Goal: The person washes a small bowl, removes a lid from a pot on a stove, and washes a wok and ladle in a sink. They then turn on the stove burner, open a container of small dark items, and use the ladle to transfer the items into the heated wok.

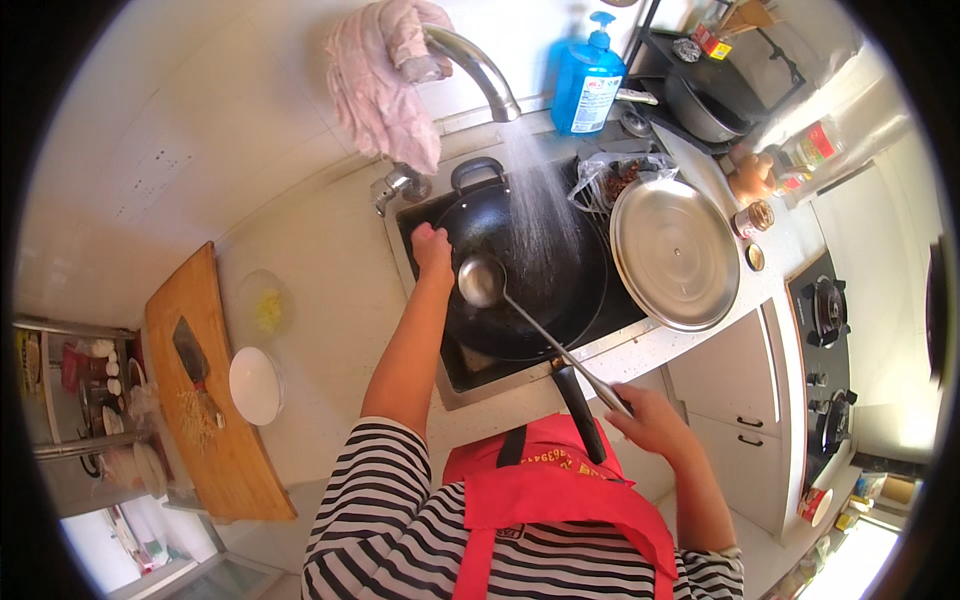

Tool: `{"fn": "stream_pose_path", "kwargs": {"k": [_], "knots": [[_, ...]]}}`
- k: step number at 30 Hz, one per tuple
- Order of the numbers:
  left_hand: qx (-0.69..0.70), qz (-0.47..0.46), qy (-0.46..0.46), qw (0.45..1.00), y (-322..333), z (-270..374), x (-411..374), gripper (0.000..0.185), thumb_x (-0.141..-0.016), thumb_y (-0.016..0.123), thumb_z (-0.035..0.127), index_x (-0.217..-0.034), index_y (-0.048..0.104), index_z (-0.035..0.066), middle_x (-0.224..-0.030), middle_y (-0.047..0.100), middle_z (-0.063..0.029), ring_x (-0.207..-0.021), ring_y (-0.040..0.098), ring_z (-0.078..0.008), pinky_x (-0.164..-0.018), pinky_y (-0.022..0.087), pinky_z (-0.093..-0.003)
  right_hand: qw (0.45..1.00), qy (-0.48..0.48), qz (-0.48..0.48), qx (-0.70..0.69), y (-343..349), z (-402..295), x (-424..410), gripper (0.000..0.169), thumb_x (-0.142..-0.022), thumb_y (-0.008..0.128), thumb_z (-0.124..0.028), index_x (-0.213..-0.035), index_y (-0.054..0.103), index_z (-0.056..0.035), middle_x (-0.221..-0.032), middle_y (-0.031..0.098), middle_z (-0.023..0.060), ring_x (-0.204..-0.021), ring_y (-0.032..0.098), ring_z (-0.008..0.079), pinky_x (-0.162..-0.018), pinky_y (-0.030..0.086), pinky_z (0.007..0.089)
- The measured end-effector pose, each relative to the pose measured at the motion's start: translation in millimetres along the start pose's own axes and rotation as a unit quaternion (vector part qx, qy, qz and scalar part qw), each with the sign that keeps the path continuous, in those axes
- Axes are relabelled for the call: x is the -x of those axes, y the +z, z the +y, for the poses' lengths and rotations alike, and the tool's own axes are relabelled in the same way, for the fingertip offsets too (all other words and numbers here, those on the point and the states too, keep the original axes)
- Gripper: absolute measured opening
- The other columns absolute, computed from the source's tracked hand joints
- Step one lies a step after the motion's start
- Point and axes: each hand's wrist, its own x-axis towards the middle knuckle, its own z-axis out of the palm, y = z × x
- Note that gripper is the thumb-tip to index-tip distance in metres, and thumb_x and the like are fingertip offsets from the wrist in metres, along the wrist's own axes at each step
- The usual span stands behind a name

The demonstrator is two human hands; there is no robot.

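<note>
A dark wok [547, 315] sits in the sink [444, 381], its long black handle [579, 412] pointing towards me and a loop handle at the far side. My right hand [651, 420] grips the end of a metal ladle [555, 342], whose round bowl is over the wok's left part. At the wok's left rim is my left hand [433, 251], its fingers curled; whether it holds the rim or something else cannot be told. Water [536, 202] sprays into the wok from the curved metal faucet [484, 71].
A large round metal lid [675, 255] leans at the sink's right side, near a plastic bag [622, 176] with dark contents. A blue pump bottle [589, 86] stands behind. Leftward are a white bowl [255, 386], a clear bowl [259, 300], and a cutting board [240, 450] bearing a cleaver [191, 352].
</note>
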Motion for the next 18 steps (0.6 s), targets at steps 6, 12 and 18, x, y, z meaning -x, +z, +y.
{"fn": "stream_pose_path", "kwargs": {"k": [6,12,18], "knots": [[-0.204,0.259,0.302,0.894,-13,47,4,0.036,-0.066,0.049,-0.002,-0.1,0.038,-0.005,-0.103,0.038,-0.0178,-0.098,0.039,-0.0274,-0.089,0.029,-0.0353,0.984,-0.005,0.17,0.053,4,22,0,0.025,-0.069,0.056,-0.014,-0.089,0.05,-0.0006,-0.067,0.054,0.0209,-0.067,0.052,0.0368,-0.059,0.041,0.0403],[-0.095,0.139,0.196,0.966,-27,65,-8,0.055,-0.067,0.049,0.004,-0.117,0.03,-0.007,-0.119,0.033,-0.022,-0.111,0.033,-0.0315,-0.095,0.024,-0.0336,0.997,0.08,0.008,0.018,-24,-10,35,0.023,-0.071,0.053,-0.014,-0.088,0.05,0.0001,-0.062,0.053,0.0206,-0.06,0.053,0.0339,-0.057,0.042,0.0381],[-0.088,0.124,0.184,0.971,-10,65,-10,0.055,-0.067,0.051,0.007,-0.118,0.033,-0.004,-0.113,0.044,-0.0163,-0.105,0.042,-0.0241,-0.089,0.031,-0.0286,0.996,0.046,0.07,-0.033,-3,-11,-23,0.022,-0.074,0.053,-0.017,-0.086,0.049,0.001,-0.058,0.053,0.0175,-0.046,0.053,0.0273,-0.049,0.042,0.0351]]}}
